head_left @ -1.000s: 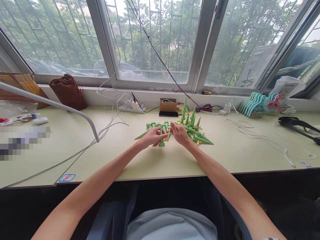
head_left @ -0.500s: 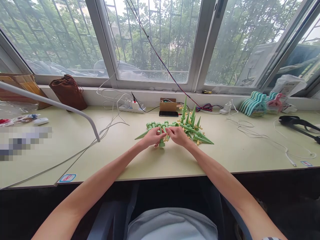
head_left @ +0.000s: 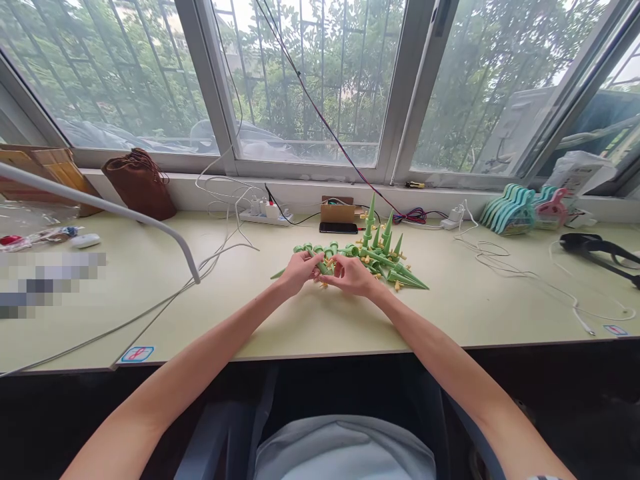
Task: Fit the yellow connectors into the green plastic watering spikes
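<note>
My left hand (head_left: 298, 272) is closed round a green plastic watering spike (head_left: 324, 269), held tilted just above the desk. My right hand (head_left: 354, 277) comes in from the other side, fingers bent and closed at the spike's near end; whether it grips the spike or a small yellow part there is hard to make out. Yellow valve pieces show just under the fingers. Behind the hands, more green spikes (head_left: 333, 248) lie with their round ends up. To the right is a pile of green spikes (head_left: 407, 277) with yellow valves, several of them pointing upward.
A phone (head_left: 339, 228) lies before a small cardboard box (head_left: 337, 212) at the back. A power strip (head_left: 265, 215) and white cables sit left of it. Brown pouch (head_left: 137, 185) and grey curved arm (head_left: 150, 225) stand left; teal hangers (head_left: 509, 210) and black glasses (head_left: 595, 250) lie right.
My right hand has moved left and down from beside the spike to its near end. In my left hand the spike has turned from upright to tilted.
</note>
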The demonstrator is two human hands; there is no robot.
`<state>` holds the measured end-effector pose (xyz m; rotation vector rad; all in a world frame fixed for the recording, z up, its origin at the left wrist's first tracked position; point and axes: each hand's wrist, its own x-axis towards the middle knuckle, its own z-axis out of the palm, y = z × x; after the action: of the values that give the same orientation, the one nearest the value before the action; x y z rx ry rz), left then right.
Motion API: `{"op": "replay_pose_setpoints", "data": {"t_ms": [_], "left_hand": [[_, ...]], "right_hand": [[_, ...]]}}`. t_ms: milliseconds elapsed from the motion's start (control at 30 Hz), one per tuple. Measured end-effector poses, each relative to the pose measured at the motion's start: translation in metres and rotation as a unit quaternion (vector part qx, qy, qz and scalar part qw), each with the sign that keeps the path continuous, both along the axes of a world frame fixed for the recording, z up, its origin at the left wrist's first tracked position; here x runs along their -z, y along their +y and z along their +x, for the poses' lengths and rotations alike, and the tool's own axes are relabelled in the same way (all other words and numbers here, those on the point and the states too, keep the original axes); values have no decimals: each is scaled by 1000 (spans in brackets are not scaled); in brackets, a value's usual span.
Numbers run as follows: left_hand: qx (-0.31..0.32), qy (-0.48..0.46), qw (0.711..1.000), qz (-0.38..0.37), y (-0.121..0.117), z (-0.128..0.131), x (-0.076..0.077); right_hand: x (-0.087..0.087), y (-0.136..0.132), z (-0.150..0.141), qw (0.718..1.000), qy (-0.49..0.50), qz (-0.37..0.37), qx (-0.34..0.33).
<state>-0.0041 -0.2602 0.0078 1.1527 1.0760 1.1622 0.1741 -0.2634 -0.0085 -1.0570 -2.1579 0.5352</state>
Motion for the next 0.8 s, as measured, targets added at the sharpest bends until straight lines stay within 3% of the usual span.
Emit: {"op": "replay_pose_setpoints", "data": {"t_ms": [333,800], "left_hand": [[76,-10,997,-7,-5,-4,-6],[65,-23,998,2,-9,-1,-6]], "right_hand": [[1,0,-2,999,29,-4,-16],[5,-1,-4,992,99,-80,-23]]}}
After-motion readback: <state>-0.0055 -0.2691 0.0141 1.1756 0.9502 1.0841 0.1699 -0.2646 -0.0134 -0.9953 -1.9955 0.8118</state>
